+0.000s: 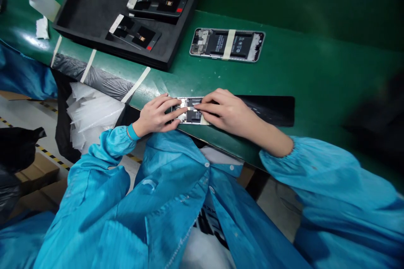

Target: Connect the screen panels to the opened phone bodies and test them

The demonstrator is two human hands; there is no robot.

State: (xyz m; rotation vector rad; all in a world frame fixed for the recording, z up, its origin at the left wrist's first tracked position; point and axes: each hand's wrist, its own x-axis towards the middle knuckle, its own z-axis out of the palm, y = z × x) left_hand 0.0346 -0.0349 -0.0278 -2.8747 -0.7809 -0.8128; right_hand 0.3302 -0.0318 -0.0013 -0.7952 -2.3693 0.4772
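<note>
An opened phone body (pixel 192 116) lies at the front edge of the green table, its inner parts facing up. My left hand (pixel 160 114) rests on its left end with the fingers spread. The fingers of my right hand (pixel 222 110) are pinched together over the middle of the phone; what they hold, if anything, is too small to make out. A dark screen panel (pixel 274 110) lies flat to the right, partly behind my right hand and wrist. Further back, another opened phone body (pixel 243 45) has a pale strip of tape across its battery.
A black tray (pixel 170 44) with several screen parts stands at the back left. Beside it are a white bottle (pixel 44 1) and a crumpled white wipe (pixel 42 28). White sheets (pixel 91 113) fill a bag below the table edge at left.
</note>
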